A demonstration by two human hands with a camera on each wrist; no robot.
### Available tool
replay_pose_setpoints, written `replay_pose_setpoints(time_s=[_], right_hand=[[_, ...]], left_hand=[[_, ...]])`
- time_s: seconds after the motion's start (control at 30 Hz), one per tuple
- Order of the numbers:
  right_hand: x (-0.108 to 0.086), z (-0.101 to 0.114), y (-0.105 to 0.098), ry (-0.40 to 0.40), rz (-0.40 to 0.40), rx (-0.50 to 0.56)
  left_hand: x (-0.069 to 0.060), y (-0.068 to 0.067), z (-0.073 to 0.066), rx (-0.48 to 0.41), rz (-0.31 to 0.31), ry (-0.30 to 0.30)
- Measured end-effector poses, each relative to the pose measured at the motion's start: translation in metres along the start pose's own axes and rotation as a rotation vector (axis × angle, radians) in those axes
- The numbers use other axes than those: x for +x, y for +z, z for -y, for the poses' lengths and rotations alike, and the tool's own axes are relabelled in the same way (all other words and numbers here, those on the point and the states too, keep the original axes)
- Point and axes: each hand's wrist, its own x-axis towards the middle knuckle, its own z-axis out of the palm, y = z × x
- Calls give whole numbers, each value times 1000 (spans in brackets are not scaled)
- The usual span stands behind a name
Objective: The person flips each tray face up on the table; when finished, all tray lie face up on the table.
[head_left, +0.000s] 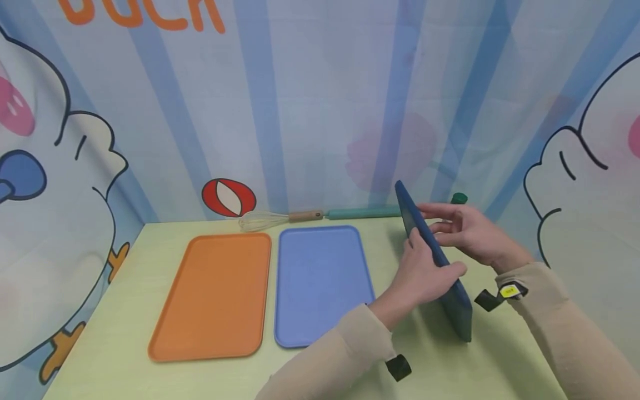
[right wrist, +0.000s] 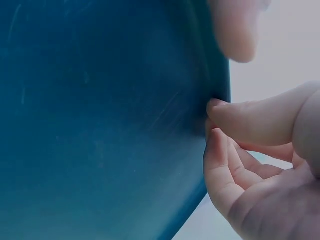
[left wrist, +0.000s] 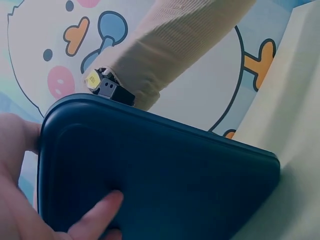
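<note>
A dark blue tray [head_left: 457,316] stands tilted on edge at the right of the table. My left hand [head_left: 425,272] grips its upper edge, with the thumb on the right face and the fingers on the left face. In the left wrist view, the left hand's fingertip [left wrist: 102,212] presses on the tray's face. My right hand [head_left: 470,233] is on the other side, near the far end, its fingers loosely bent. The right wrist view has the right thumb [right wrist: 260,117] and fingertips at the tray's edge, without a clear grip.
An orange tray [head_left: 215,294] and a lighter blue tray [head_left: 322,283] lie flat side by side to the left. Along the table's back edge are a whisk [head_left: 265,219] and a teal rod [head_left: 362,213]. Behind my right hand a green cap [head_left: 459,198] shows; a printed curtain [head_left: 320,111] hangs behind.
</note>
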Motion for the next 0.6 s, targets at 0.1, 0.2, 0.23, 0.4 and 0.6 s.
replay_pose_setpoints(time_s=[0.1, 0.2, 0.23, 0.4, 0.6], right_hand=[[1, 1, 4, 20, -11, -29], [2, 1, 6, 30, -8, -46], [2, 1, 6, 30, -7, -52], [5, 1, 8, 29, 3, -78], [6, 1, 10, 55, 36, -86]], left_hand=[[-1, 1, 5, -87, -5, 26], [-1, 2, 11, -174, -11, 61], [-2, 2, 13, -184, -17, 68], [-3, 1, 19, -147, -30, 92], [-4, 0, 25, -137, -12, 101]])
